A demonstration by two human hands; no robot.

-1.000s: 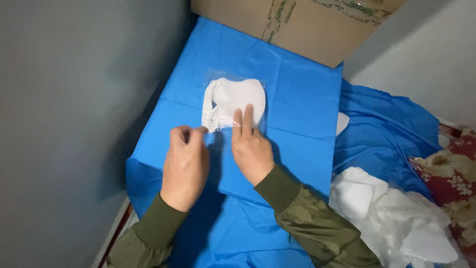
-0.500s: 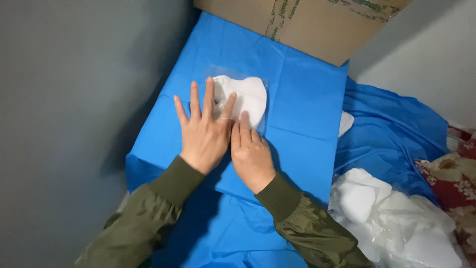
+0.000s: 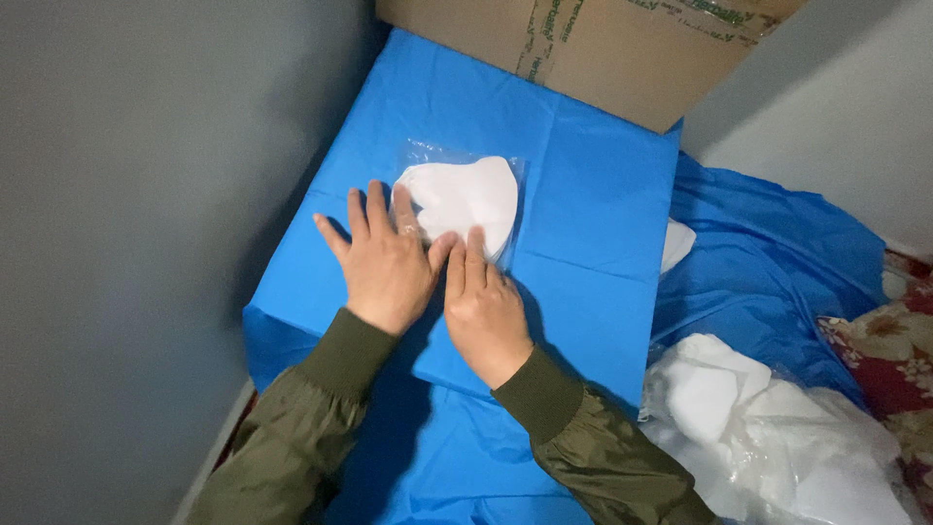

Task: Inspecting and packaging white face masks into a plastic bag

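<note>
Clear-bagged white pouch (image 3: 465, 199) lies under left hand (image 3: 387, 261), right hand (image 3: 483, 309).

The left hand (image 3: 386, 262) is covering the near left corner of the clear bag (image 3: 460, 199), and its fingertips are hiding part of the white piece (image 3: 465, 197) inside; what kind of piece it is cannot be told. The right hand (image 3: 483, 309) is hiding the bag's near edge. The top edge is cutting off the cardboard box (image 3: 603, 53). The raised blue sheet (image 3: 573, 175) is hiding most of a small white piece (image 3: 676, 243) beside it, as well as whatever is holding the sheet up. The right and bottom edges are cutting off the white pile (image 3: 768, 437) and the floral cloth (image 3: 889, 350). Both sleeves are running out at the bottom.
</note>
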